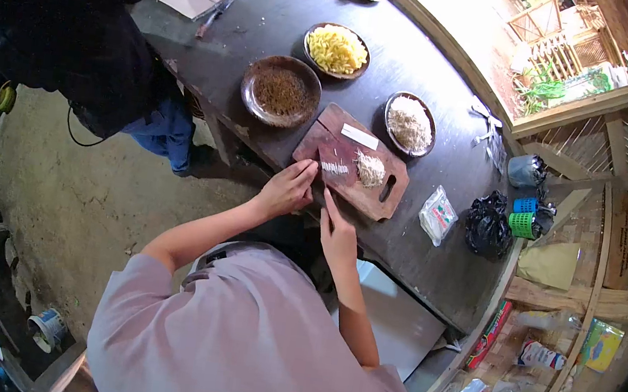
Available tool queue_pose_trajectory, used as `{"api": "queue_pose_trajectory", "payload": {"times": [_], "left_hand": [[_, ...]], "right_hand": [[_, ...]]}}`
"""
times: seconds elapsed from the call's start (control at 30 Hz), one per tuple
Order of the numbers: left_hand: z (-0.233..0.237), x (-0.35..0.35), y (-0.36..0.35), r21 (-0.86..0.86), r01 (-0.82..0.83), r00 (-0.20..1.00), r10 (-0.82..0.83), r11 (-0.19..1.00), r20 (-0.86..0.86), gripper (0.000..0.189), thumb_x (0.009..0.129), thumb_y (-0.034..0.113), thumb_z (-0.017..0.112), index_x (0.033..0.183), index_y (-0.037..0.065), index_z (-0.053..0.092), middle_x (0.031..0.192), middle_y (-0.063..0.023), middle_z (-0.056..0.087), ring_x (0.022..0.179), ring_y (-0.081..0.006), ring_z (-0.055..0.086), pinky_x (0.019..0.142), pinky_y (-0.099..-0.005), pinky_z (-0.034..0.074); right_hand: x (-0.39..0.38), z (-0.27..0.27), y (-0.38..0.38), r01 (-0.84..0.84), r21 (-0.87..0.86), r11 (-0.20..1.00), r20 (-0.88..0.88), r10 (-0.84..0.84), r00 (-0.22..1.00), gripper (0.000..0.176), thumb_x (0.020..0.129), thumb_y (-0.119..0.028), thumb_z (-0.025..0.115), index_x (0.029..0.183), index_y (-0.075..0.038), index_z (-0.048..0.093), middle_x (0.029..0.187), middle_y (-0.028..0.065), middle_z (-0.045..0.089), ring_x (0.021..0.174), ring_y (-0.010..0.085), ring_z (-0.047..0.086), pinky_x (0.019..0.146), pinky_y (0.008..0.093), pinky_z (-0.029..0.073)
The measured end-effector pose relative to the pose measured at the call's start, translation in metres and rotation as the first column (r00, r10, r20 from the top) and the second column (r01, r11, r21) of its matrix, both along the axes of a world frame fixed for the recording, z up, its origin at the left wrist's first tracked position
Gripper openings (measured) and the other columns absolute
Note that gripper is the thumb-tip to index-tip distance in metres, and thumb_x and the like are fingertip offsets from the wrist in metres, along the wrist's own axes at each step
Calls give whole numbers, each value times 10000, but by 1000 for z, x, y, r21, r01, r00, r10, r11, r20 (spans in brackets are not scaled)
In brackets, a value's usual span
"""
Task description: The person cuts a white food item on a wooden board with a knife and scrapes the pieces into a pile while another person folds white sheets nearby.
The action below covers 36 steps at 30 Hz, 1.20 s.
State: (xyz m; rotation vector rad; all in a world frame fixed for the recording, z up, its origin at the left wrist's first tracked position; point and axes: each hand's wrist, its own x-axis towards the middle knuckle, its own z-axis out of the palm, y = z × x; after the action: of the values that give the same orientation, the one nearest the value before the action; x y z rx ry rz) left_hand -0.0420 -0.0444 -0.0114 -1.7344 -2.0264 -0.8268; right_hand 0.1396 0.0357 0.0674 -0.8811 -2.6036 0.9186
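Note:
A wooden cutting board (378, 136) with a slot handle lies near the table edge in front of me. On it are a white rectangular piece (360, 137), a short row of thin white strips (335, 168) and a pile of white shreds (370, 170). My left hand (289, 190) is at the board's near left edge, fingertips bunched together; what is under them is hidden. My right hand (339, 238) is closed with the index finger stretched forward, on what looks like a knife, its handle hidden in the palm and its blade hard to make out against the board.
Beyond the board stand a brown bowl (247, 92) with dark residue, a bowl of yellow pieces (337, 49) and a bowl of white shreds (410, 123). A plastic packet (438, 216) and a black bag (489, 224) lie right. Another person (75, 33) stands left, near a long knife (222, 9).

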Motion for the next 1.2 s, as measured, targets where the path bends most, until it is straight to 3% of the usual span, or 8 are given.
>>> {"api": "queue_pose_trajectory", "payload": {"times": [0.07,0.2,0.37,0.47,0.6,0.63,0.87,1.2], "left_hand": [[2,-1,0,10,1,1000,-1,1000,20,533,825,147,644,1280,-130,617,1343,-199,597,1321,-315,543,1152,-381,456],[5,2,-3,20,22,1000,-22,1000,2,519,838,149,638,1273,-134,617,1343,-206,602,1320,-322,546,1150,-383,458],[4,2,-2,6,18,1000,-18,1000,15,525,831,161,645,1252,-151,620,1342,-216,600,1320,-333,544,1160,-389,447],[4,0,-2,-7,-1,1000,1,1000,-14,532,832,157,644,1263,-152,613,1344,-210,601,1332,-332,535,1174,-386,431],[4,4,-3,-10,13,1000,-13,1000,20,551,832,155,638,1292,-148,604,1363,-208,592,1374,-322,490,1198,-377,395],[4,4,-4,-26,-5,1000,5,1000,13,555,831,163,639,1291,-145,607,1369,-207,589,1377,-319,487,1197,-376,394],[4,3,-2,-71,-54,997,49,996,-64,551,854,207,625,1285,-136,629,1373,-202,596,1375,-309,491,1204,-367,380],[2,7,-3,42,-34,996,31,999,83,506,842,130,646,1282,-121,624,1364,-178,578,1356,-305,507,1145,-363,462]], "right_hand": [[27,-10,-5,-41,74,996,-197,55,979,464,1049,-201,610,1509,-249,566,851,297,662,795,473,677,681,516,527],[35,-5,-12,-28,53,998,-188,37,982,469,1048,-201,611,1513,-246,562,891,294,679,822,470,682,695,508,538],[-22,5,-1,41,-57,998,90,-36,995,482,1038,-179,624,1511,-253,568,1018,283,710,886,443,713,741,484,567],[18,-7,-7,-33,89,995,-184,49,982,489,1037,-179,625,1514,-261,562,975,283,699,850,455,699,717,498,551],[29,0,-8,-15,-14,1000,-71,14,997,462,1039,-142,621,1497,-194,585,823,307,618,706,470,644,651,439,533],[14,-1,-4,-4,6,1000,-13,4,1000,471,1042,-195,618,1506,-261,571,845,256,688,790,444,695,692,503,543],[28,-12,-7,-26,41,999,-184,33,982,466,1036,-171,629,1494,-246,590,914,271,694,768,440,692,684,477,539],[-7,-4,3,-43,31,999,-87,46,995,487,1030,-142,635,1507,-223,578,837,297,651,716,436,675,653,472,525]]}}
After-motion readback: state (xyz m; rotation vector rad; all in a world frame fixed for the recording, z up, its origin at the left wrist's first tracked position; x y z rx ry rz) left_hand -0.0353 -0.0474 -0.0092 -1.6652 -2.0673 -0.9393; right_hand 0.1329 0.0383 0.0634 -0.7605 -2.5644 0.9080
